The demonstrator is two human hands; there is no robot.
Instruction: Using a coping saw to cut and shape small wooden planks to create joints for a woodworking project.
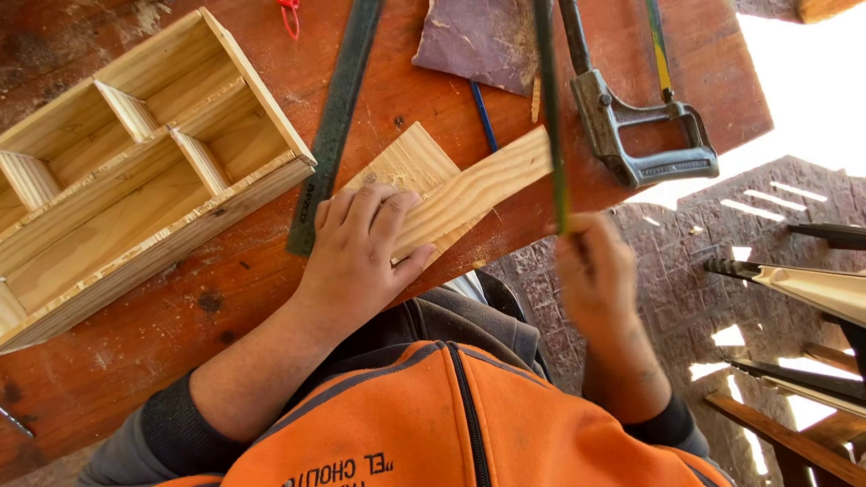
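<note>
My left hand (361,248) presses flat on a pale wood strip (483,185) that lies across a small square board (410,162) on the red-brown workbench (180,316). The strip's far end sticks out past the bench's edge. My right hand (594,271), blurred, grips the lower end of a thin dark green blade-like tool (550,108) that stands across the strip's far end. Whether it is a saw blade or a file I cannot tell.
A divided wooden box (117,171) sits at the left. A long dark metal ruler (336,117), purple sandpaper (478,41), a blue pencil (483,117) and a grey metal clamp (631,126) lie at the back. Paving and dark tools (794,271) are below right.
</note>
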